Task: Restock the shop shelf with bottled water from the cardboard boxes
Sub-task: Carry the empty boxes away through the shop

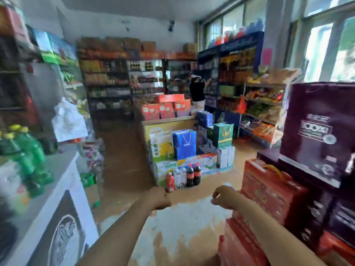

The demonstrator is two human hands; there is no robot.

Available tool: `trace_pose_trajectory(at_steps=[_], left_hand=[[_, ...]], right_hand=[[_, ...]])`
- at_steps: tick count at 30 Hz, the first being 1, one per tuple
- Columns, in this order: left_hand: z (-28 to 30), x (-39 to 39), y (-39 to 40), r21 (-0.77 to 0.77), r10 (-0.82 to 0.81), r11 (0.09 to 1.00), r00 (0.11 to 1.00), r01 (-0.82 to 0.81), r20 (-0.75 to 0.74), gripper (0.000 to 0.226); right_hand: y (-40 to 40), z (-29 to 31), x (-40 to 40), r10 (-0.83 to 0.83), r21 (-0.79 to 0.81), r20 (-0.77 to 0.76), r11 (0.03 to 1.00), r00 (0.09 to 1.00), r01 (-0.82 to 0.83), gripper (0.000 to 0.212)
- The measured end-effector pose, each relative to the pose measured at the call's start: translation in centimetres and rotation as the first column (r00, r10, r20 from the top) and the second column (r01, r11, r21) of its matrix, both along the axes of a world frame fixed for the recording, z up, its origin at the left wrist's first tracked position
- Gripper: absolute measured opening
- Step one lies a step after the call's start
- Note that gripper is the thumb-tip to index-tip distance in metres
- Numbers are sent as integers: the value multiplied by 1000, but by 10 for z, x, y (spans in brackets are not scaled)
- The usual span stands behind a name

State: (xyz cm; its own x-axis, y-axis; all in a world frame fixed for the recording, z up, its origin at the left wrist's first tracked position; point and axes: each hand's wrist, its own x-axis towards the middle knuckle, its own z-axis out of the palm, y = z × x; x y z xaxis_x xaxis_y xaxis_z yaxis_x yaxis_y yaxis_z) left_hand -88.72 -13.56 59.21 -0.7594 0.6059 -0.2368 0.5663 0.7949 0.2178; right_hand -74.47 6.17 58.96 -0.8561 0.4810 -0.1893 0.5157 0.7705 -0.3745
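Your left hand [160,197] is held out over the worn brown floor [184,227], its fingers curled into a loose fist that holds nothing; your right hand [223,197] hangs level with it, fingers bent loosely inward and likewise holding nothing. Just beyond your left fingers, a small cluster of plastic bottles stands on the floor: a red-labelled bottle [170,181], clear water-like bottles [179,179] too blurred to be sure of, and two dark cola bottles with red caps [193,174], all against a stack of glossy printed cartons [169,150]. To the right of your right fingers rise stacked red cardboard gift boxes with a yellow handle [269,187], and above them dark purple boxes [318,127]. Far left of your left fingers, green shrink-wrapped bottles with yellow caps [25,156] sit on a white counter [63,181]. Metal shelving [107,85] lines the back wall.
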Motion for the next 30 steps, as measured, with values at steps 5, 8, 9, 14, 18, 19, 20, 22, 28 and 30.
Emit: trace_pose_trajectory(at_steps=[5, 8, 9, 14, 18, 19, 20, 22, 28, 30], left_hand=[[26, -109, 3, 33, 248, 968, 969, -248, -14, 30], [44, -167, 3, 62, 347, 937, 937, -344, -43, 35], [48, -187, 3, 76, 374, 926, 926, -370, -53, 38], [49, -300, 2, 106, 452, 888, 892, -448, -20, 42], [45, -405, 8, 91, 461, 885, 887, -457, -26, 39], [46, -435, 10, 99, 457, 886, 890, -453, -17, 35], [47, -466, 12, 117, 448, 888, 894, -444, -5, 33], [53, -528, 13, 126, 440, 890, 898, -438, 12, 32], [85, -709, 24, 156, 466, 873, 885, -463, 22, 41], [82, -762, 33, 175, 466, 868, 884, -465, 35, 44]], right_hand=[[31, 24, -151, 237, 40, 0, 971, 972, -236, 22], [45, 46, -235, 255, 62, -65, 966, 965, -251, 26], [50, 51, -262, 268, 64, -82, 963, 960, -263, 24], [63, 63, -392, 323, 44, -94, 946, 942, -320, 27], [63, 66, -505, 347, -5, -95, 937, 933, -349, 29], [64, 67, -536, 348, 1, -92, 937, 933, -350, 33], [64, 71, -569, 347, 0, -90, 937, 934, -348, 34], [63, 75, -632, 333, -40, -111, 940, 936, -339, 22], [68, 101, -802, 309, -82, -141, 943, 941, -322, 5], [77, 98, -858, 289, -74, -131, 951, 948, -301, 14]])
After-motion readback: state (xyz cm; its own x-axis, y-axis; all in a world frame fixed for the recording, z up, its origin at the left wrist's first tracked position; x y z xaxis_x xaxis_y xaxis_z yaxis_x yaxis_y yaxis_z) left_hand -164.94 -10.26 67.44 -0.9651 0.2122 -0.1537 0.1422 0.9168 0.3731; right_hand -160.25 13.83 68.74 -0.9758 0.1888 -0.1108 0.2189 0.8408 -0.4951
